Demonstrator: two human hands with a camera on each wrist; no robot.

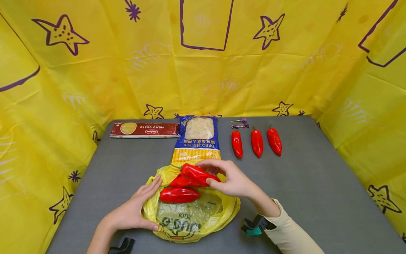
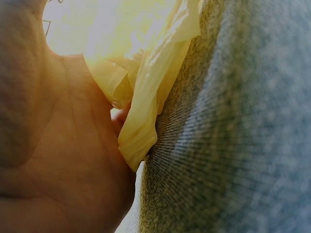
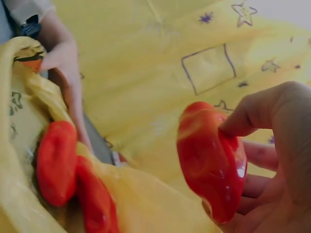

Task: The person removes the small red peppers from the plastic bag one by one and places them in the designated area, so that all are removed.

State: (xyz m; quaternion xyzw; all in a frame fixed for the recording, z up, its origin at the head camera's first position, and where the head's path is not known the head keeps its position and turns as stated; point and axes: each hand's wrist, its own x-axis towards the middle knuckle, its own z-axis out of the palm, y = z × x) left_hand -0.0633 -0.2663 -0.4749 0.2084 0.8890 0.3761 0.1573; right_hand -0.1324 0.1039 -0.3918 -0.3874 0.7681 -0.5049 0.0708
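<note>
Pinching one red pepper (image 1: 196,174), the right hand (image 1: 234,179) is holding it over the far part of the yellow plastic bag (image 1: 231,211). With thumb and fingers wide apart, the left hand (image 1: 133,210) is touching the bag's left edge. Two more red peppers (image 1: 179,195) are lying inside the bag.

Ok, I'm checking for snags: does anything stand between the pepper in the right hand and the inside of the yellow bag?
Nothing visible blocks it: the yellow bag is open, with the held pepper over its mouth. Two peppers lie inside, one partly hidden by the held one.
</note>
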